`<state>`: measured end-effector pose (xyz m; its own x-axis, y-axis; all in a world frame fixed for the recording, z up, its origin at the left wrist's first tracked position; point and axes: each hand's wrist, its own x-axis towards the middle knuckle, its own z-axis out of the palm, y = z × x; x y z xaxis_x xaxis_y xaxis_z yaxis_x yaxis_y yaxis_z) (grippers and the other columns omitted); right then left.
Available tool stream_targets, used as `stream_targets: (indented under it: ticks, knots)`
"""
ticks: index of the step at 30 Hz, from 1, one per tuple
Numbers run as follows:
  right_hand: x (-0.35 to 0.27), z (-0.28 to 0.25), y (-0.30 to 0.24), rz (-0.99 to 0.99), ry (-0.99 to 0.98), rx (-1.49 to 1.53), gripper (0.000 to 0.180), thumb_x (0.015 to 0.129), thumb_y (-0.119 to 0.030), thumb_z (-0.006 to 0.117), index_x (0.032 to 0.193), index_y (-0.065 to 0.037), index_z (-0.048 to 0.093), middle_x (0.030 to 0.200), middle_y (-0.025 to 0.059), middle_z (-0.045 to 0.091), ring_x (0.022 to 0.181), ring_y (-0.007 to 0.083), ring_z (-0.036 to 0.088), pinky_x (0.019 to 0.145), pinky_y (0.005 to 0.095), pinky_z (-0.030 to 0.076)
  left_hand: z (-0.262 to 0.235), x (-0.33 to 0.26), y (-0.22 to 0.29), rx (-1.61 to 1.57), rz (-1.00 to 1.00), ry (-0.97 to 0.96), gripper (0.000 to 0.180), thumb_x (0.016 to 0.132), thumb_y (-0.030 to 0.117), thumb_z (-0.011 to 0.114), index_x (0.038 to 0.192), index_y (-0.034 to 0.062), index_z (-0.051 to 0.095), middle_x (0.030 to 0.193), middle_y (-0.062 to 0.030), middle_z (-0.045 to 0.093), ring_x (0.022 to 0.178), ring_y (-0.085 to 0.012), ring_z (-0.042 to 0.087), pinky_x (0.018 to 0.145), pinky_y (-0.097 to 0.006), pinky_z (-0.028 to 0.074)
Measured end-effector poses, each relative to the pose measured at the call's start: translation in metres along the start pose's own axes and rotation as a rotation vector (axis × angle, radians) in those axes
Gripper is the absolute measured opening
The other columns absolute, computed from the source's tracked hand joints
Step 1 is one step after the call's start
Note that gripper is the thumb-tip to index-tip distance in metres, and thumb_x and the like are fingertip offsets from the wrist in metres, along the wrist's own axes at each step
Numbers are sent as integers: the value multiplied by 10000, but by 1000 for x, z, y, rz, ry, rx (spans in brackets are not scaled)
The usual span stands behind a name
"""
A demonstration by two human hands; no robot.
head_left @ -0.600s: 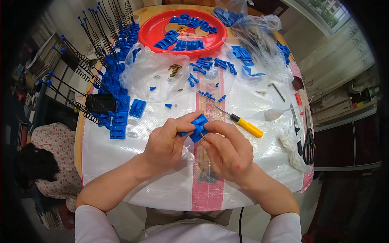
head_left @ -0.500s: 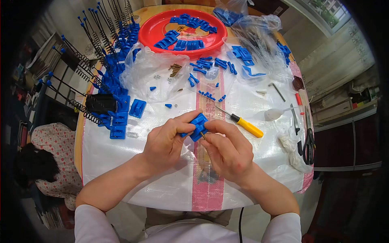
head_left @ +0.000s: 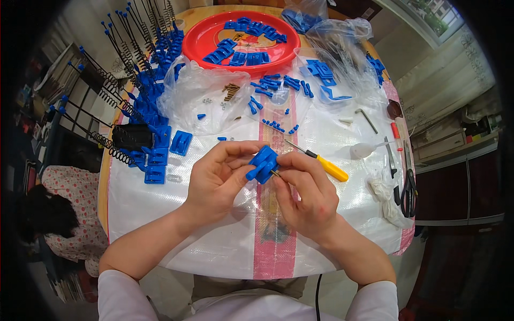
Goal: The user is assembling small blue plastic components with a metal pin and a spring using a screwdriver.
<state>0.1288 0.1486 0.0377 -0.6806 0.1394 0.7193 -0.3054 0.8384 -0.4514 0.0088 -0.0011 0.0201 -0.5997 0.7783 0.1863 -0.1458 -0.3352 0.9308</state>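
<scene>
I pinch the blue plastic part [head_left: 263,162] between my left hand [head_left: 217,179] and right hand [head_left: 306,195], and I'd steady it while seating the small pin [head_left: 275,173] at my right fingertips

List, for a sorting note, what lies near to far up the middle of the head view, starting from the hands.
Left hand and right hand holding a blue plastic part → loose blue pegs → clear bag → red tray of blue parts.

A round wooden table [head_left: 103,182] carries a white woven sheet [head_left: 214,241].
</scene>
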Motion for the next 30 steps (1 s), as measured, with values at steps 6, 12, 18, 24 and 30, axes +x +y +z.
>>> stream_targets:
  ticks: [6, 12, 18, 24, 30]
  knots:
    - [1, -2, 3, 0, -32, -4, 216, 764, 52, 753, 947, 49, 639, 1061, 180, 634, 843, 299, 672, 708, 353, 556, -3, 0, -7, -39, -27, -28, 226, 960, -79, 579, 1181, -36, 588, 1257, -147, 614, 1138, -182, 634, 987, -316, 536]
    - [0, 0, 4, -20, -23, 7, 229, 757, 42, 761, 954, 47, 643, 1080, 180, 625, 859, 302, 669, 698, 360, 556, 2, -1, -8, 106, 79, 17, 228, 940, -85, 599, 1161, -30, 592, 1224, -146, 638, 1086, -170, 658, 952, -302, 558]
    - [1, -1, 4, -11, -53, -11, 217, 783, 3, 756, 961, 51, 641, 1086, 185, 619, 848, 299, 661, 678, 361, 552, -4, 0, -12, 254, 212, -7, 245, 916, -103, 603, 1149, -25, 595, 1230, -153, 646, 1002, -163, 687, 911, -296, 574]
    - [-1, 0, 4, 0, -60, 12, 217, 802, -22, 747, 977, 53, 644, 1088, 189, 611, 847, 307, 656, 677, 368, 549, -3, 0, -9, 360, 258, -34, 235, 899, -111, 614, 1117, -23, 627, 1187, -129, 667, 968, -143, 687, 850, -286, 584]
    - [2, 0, 5, -24, -74, 5, 254, 782, -40, 771, 997, 39, 660, 1075, 183, 614, 852, 308, 652, 683, 375, 546, -4, 0, -8, 346, 270, -42, 248, 883, -111, 615, 1112, -19, 625, 1178, -124, 673, 946, -144, 691, 850, -286, 586]
